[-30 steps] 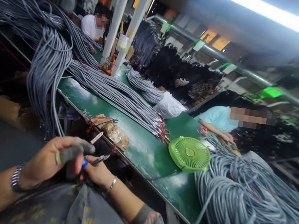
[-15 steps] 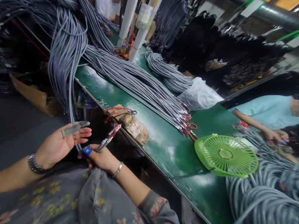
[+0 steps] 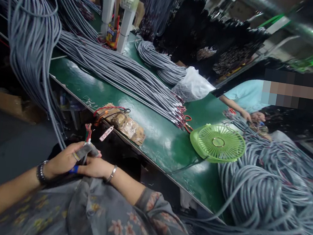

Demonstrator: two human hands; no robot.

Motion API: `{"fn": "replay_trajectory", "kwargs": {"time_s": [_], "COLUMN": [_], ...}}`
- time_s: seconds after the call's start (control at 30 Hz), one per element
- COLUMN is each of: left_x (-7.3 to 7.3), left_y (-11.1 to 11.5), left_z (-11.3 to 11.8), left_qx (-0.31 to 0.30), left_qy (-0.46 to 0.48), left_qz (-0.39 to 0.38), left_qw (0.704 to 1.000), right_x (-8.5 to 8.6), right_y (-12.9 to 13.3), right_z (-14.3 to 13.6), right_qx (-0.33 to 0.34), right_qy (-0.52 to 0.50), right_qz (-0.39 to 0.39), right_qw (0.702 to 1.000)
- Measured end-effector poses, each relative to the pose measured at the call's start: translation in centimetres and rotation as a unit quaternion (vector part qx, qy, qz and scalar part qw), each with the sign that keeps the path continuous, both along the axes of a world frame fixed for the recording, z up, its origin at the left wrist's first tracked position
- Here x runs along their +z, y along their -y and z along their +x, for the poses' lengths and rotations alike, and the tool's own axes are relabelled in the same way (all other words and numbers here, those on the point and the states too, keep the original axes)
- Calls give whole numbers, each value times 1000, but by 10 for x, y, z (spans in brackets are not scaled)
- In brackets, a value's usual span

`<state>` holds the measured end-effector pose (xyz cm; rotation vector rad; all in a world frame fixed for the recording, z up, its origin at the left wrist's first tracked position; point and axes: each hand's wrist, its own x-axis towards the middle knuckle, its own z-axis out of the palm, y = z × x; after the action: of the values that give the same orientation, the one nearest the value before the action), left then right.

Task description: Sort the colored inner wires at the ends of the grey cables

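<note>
My left hand [image 3: 64,159], with grey tape round its thumb, is closed round grey cable near the white-sleeved end. Bare coloured wires [image 3: 87,134] stick up from that end above my fingers. Pressed against it, my right hand [image 3: 95,168] grips the same cable lower down, its fingertips mostly hidden; a blue wrap [image 3: 74,169] shows on its thumb. From my hands, grey cable strands [image 3: 54,129] run up to a thick bundle [image 3: 33,24] hanging over the table edge. A pale tag [image 3: 106,133] hangs beside the wires.
On the green table [image 3: 158,145] lie a long row of grey cables [image 3: 121,75], a taped cardboard piece [image 3: 126,125], a plastic bag [image 3: 193,84] and a green fan [image 3: 218,142]. Coiled cables [image 3: 268,193] fill the right side. A co-worker in light blue [image 3: 245,93] handles cables beyond.
My left hand, open with its palm up before, has closed round the cable end beside my right hand. The wire ends now point upward. The whole view has shifted to the right.
</note>
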<state>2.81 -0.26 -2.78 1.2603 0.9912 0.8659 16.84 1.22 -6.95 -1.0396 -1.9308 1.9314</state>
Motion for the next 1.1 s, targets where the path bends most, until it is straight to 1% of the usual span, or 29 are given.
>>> {"fn": "replay_trajectory", "kwargs": {"time_s": [0.07,0.13,0.2,0.23,0.3,0.37,0.43,0.5,0.57,0.67,0.77,0.9,0.93,0.97,1.03,1.07,1.1], "left_x": [-9,-15,-16,-15,-11,-7,-5,-3,-1,3,6,3,2,1,1,1,2], "left_y": [5,11,16,18,21,22,23,23,23,23,23,24,24,23,20,18,15], "left_z": [-1,-3,-6,-7,-9,-10,-9,-7,-5,-4,-5,-8,-8,-8,-6,-5,-3], "left_qx": [45,77,92,95,82,45,-3,-44,-65,-62,-47,-36,-24,6,99,143,167], "left_qy": [16,22,21,15,-17,-65,-109,-141,-162,-173,-165,-152,-140,-117,-43,0,37], "left_qz": [-3,0,-4,-13,-47,-87,-121,-141,-144,-128,-113,-106,-109,-116,-145,-164,-184], "left_qw": [999,997,996,995,995,993,987,979,974,975,979,982,984,986,984,976,968], "right_x": [-5,-10,-12,-12,-8,-1,8,15,18,20,22,28,28,29,27,26,25], "right_y": [2,6,11,13,16,18,18,16,14,10,7,5,4,4,5,6,7], "right_z": [13,27,38,43,50,52,49,44,38,32,30,31,31,31,30,29,28], "right_qx": [-21,-61,-130,-165,-244,-291,-294,-285,-285,-280,-272,-254,-257,-262,-271,-272,-273], "right_qy": [-50,-111,-155,-158,-164,-180,-193,-189,-182,-173,-180,-178,-175,-173,-176,-180,-184], "right_qz": [-33,-87,-140,-156,-160,-156,-155,-150,-154,-166,-176,-178,-174,-168,-161,-162,-165], "right_qw": [998,988,969,961,942,927,923,928,928,930,929,934,934,934,933,931,930]}}
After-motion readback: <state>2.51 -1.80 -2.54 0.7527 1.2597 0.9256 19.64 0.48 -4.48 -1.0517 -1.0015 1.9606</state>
